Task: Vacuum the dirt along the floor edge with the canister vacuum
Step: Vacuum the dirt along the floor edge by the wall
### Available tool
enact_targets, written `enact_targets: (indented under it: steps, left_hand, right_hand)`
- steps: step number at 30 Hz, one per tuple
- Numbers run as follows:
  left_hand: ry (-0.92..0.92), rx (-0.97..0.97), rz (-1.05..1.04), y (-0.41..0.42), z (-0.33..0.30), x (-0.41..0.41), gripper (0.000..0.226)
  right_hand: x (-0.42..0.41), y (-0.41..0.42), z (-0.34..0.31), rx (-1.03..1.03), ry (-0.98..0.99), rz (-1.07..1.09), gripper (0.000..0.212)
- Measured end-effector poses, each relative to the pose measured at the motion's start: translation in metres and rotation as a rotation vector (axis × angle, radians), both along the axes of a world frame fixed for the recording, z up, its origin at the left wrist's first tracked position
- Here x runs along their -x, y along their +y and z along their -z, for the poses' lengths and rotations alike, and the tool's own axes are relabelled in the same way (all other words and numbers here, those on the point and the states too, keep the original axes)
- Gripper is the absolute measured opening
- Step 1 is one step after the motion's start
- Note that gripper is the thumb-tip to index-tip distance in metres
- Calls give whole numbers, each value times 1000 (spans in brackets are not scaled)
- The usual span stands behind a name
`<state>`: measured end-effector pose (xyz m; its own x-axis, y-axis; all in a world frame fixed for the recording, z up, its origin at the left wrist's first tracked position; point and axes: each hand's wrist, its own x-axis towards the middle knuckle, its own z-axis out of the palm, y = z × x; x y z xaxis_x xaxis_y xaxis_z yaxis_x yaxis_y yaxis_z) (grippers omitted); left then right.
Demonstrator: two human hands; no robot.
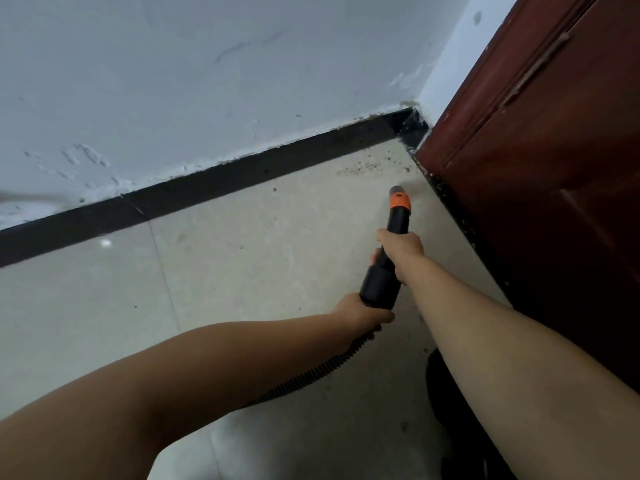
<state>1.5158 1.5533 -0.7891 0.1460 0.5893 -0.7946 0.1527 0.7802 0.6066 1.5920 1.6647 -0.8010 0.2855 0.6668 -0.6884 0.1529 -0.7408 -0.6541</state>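
A black vacuum nozzle tube with an orange collar points toward the corner of the room, its tip just above the pale tiled floor. My right hand grips the tube below the collar. My left hand grips the thicker black end where the ribbed black hose joins. Dark specks of dirt lie scattered on the floor beyond the tip, close to the black skirting and the corner. The canister itself is out of view.
A white scuffed wall rises behind the skirting. A dark red wooden door stands on the right, with grit along its bottom edge. A dark shape lies low on the right beneath my forearm. Open tile floor extends left.
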Motion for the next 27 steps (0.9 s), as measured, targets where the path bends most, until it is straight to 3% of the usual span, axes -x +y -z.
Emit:
enact_targets:
  steps: [5, 16, 27]
  left_hand:
    - [8, -10, -48, 3, -3, 9, 39]
    - [58, -43, -217, 14, -7, 51, 33]
    - [16, -50, -25, 38, 1, 16, 33]
  right_hand:
    - [13, 6, -6, 6, -20, -7, 22]
    - [74, 27, -20, 36, 131, -197, 16]
    - [12, 40, -6, 16, 56, 24, 21]
